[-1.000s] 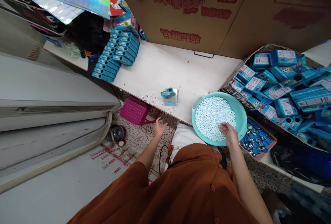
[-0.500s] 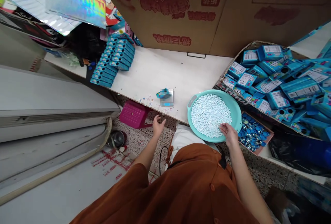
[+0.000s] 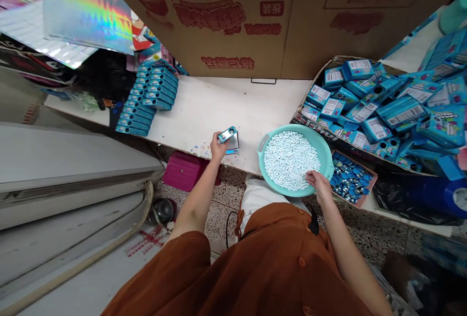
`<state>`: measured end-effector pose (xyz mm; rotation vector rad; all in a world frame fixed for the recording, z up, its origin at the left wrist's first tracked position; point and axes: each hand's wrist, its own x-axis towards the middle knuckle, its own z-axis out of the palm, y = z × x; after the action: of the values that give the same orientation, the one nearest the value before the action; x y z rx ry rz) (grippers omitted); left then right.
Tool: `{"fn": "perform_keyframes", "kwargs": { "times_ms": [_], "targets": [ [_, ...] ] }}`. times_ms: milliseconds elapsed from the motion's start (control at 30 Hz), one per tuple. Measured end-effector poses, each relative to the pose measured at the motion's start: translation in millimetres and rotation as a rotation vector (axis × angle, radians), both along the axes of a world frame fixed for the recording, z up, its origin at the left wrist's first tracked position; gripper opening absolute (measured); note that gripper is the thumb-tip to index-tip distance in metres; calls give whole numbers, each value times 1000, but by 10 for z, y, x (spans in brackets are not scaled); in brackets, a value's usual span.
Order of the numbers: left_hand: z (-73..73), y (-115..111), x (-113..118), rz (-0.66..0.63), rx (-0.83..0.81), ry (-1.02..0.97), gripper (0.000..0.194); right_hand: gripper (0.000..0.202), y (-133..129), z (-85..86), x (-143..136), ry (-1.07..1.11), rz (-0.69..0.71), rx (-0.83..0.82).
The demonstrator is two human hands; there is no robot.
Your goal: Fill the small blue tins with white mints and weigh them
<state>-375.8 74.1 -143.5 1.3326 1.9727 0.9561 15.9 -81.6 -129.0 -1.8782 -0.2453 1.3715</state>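
Observation:
My left hand (image 3: 218,148) is closed around a small blue box (image 3: 227,134) with a round dark opening in its face. The box is tilted over a small digital scale (image 3: 234,146) with a lit blue display, which lies at the table's front edge. Small pale-blue pellets (image 3: 290,160), like candies, fill much of a turquoise plastic basin (image 3: 326,147). At the basin's near right side, my right hand (image 3: 319,184) rests its fingertips on the pellets. Those fingers are drawn together, and I cannot see whether pellets are between them.
Stacked blue boxes (image 3: 140,99) stand to the left on the white table (image 3: 207,99). A carton (image 3: 365,107) heaped with blue boxes is at the right, beside a tray of blue-and-silver caps (image 3: 348,177). A large cardboard box (image 3: 226,24) stands behind. Below is a magenta stool (image 3: 182,172).
My left hand has moved up from below the table edge and taken hold of the small blue box at the scale. My right hand stays at the basin. The view has shifted slightly.

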Motion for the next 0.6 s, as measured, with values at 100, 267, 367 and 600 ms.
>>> {"fn": "perform_keyframes", "kwargs": {
  "times_ms": [100, 267, 367, 600],
  "targets": [
    [378, -221, 281, -108, 157, 40, 43, 30, -24, -32, 7, -3, -12, 1],
    [701, -569, 736, -457, 98, 80, 36, 28, 14, -32, -82, 5, -65, 24],
    [741, -687, 895, -558, 42, 69, 33, 29, 34, -12, -117, 32, -61, 35],
    [792, -784, 1033, -573, 49, 45, 33, 27, 8, 6, -78, 54, -114, 70]
  ]
}}
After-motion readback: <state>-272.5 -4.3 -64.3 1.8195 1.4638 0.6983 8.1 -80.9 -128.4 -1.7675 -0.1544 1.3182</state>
